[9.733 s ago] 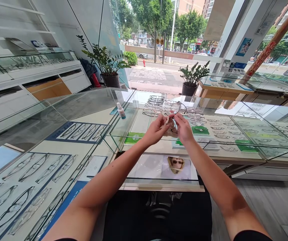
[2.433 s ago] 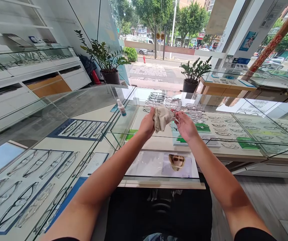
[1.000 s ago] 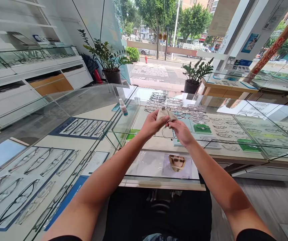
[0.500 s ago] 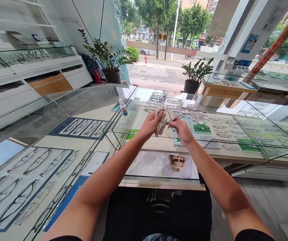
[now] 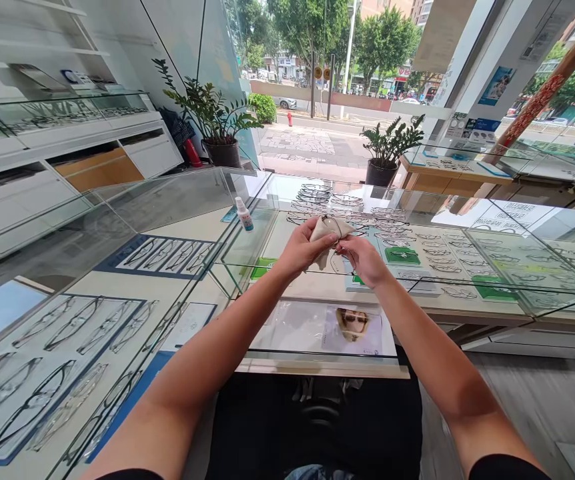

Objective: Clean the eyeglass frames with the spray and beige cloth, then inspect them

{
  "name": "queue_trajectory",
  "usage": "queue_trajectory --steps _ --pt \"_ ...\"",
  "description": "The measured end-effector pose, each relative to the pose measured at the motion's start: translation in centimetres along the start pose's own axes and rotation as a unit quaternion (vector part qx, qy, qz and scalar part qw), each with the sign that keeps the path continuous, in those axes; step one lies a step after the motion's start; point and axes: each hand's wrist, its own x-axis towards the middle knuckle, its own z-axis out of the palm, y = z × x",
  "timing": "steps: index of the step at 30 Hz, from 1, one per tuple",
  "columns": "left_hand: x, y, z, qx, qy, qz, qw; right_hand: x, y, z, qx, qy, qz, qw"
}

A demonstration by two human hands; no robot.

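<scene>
Over the glass counter, my left hand (image 5: 301,251) is closed on a beige cloth (image 5: 321,231), its thumb pressed across the fabric. A pair of thin dark-rimmed eyeglasses (image 5: 339,227) lies against the cloth, one lens partly wrapped in it. My right hand (image 5: 362,259) pinches the eyeglasses at their right side, close to my left thumb. A thin temple arm hangs below the fingers. Part of the frame is hidden by the cloth and fingers.
A small white spray bottle (image 5: 243,215) stands on the glass counter (image 5: 287,357) to the left. Inside the case lie rows of eyeglasses (image 5: 312,195), green boxes (image 5: 401,256) and a sunglasses picture (image 5: 352,327). Potted plants (image 5: 381,175) stand beyond the counter.
My left thumb has moved right and down across the cloth, toward my right hand. The cloth has been spread and shifted over the eyeglasses, with more of the rim now showing on top.
</scene>
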Motion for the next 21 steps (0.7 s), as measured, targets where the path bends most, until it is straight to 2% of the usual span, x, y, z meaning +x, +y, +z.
queue_trajectory --steps 6,10,16,21 --pt "-0.3 0.1 0.7 0.053 0.063 0.035 0.996 0.3 1.6 0.5 -0.042 -0.021 0.013 0.999" --pt "-0.1 0.1 0.5 0.064 0.080 0.048 0.994 0.3 1.6 0.6 -0.044 -0.023 0.014 0.999" --pt "0.4 0.5 -0.6 0.030 0.008 0.028 0.999 0.1 0.2 -0.2 -0.074 -0.036 -0.023 0.996" --pt "0.5 0.7 -1.3 -0.015 -0.049 -0.028 0.998 -0.1 -0.4 -0.2 -0.062 -0.048 -0.021 0.997"
